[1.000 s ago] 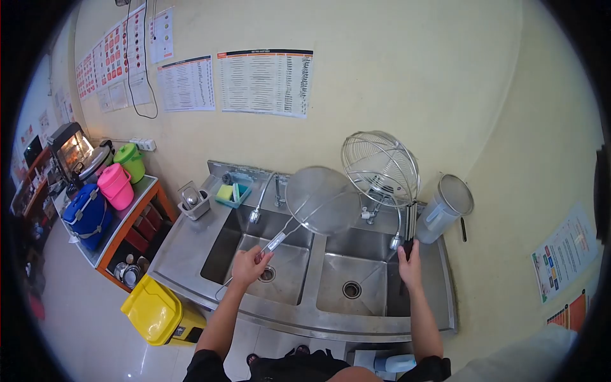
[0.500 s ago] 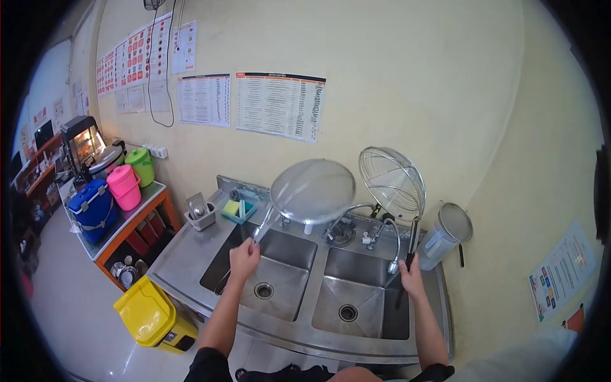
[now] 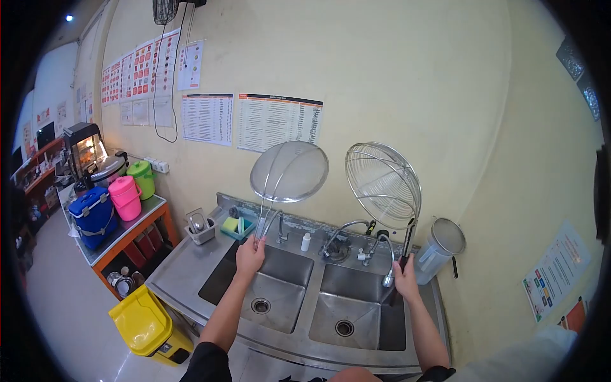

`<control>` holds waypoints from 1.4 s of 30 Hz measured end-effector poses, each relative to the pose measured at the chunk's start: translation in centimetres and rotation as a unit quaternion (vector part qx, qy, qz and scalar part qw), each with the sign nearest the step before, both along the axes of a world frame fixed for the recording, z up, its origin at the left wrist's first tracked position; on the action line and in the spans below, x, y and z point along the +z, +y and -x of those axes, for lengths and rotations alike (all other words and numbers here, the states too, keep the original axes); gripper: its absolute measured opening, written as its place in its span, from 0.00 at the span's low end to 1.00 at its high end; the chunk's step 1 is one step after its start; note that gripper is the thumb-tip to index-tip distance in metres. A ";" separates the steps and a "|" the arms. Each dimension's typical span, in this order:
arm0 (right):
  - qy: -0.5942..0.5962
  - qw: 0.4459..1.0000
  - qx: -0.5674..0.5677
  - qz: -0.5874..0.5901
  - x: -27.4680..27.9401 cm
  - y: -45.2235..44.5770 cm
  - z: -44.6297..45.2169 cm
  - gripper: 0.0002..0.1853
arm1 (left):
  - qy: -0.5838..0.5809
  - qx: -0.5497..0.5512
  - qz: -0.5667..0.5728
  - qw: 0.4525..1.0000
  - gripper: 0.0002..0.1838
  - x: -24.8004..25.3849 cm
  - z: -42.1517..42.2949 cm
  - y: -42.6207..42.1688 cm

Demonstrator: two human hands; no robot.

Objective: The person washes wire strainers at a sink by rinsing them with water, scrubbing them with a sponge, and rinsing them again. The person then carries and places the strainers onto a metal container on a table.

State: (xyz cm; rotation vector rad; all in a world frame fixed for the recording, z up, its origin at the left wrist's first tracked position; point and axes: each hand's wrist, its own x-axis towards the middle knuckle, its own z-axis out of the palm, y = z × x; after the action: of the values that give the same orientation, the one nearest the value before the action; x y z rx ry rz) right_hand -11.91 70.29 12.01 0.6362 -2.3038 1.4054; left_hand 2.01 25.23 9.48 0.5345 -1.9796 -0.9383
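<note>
My left hand (image 3: 251, 254) is closed round the handle of a round fine-mesh strainer (image 3: 289, 172), held upright above the left sink basin (image 3: 273, 286). On the right, my right hand (image 3: 405, 277) grips the dark handle of a coarse wire strainer (image 3: 383, 184), raised over the right basin's back edge. The two strainer heads are apart, both in front of the wall. A curved faucet (image 3: 389, 254) stands just left of my right hand.
A clear container with a mesh sieve (image 3: 447, 236) stands at the right. Left are a teal sponge tray (image 3: 237, 226), a grey utensil holder (image 3: 201, 230), a yellow bin (image 3: 143, 321) and a side table with a blue cooler (image 3: 93, 218) and pink bucket (image 3: 125, 198).
The fine-mesh strainer has swung left and more upright, away from the wire strainer. My view has tilted upward. Both hands have kept their holds.
</note>
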 end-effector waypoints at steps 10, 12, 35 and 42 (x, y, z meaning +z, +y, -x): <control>-0.040 0.996 -0.010 0.079 0.5 -2.7 -0.7 0.22 | 0.017 -0.044 0.051 0.998 0.23 -0.6 -0.4 4.0; -0.009 0.998 -0.011 0.062 2.6 -2.3 0.1 0.21 | 0.064 -0.112 -0.004 0.992 0.22 1.3 -0.1 4.1; -0.013 0.980 0.147 0.136 5.1 -9.3 -1.0 0.12 | 0.142 -0.169 0.150 0.964 0.13 6.8 7.4 8.6; -0.059 0.959 0.193 0.198 4.0 -14.0 -0.2 0.10 | 0.171 -0.124 0.116 0.970 0.12 6.1 4.7 6.4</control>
State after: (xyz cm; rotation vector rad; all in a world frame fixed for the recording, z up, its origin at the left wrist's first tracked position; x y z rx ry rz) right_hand -11.75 56.32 16.04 0.9240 -1.9547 2.0623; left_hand -2.71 31.65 15.59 -0.0125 -1.8295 -0.8654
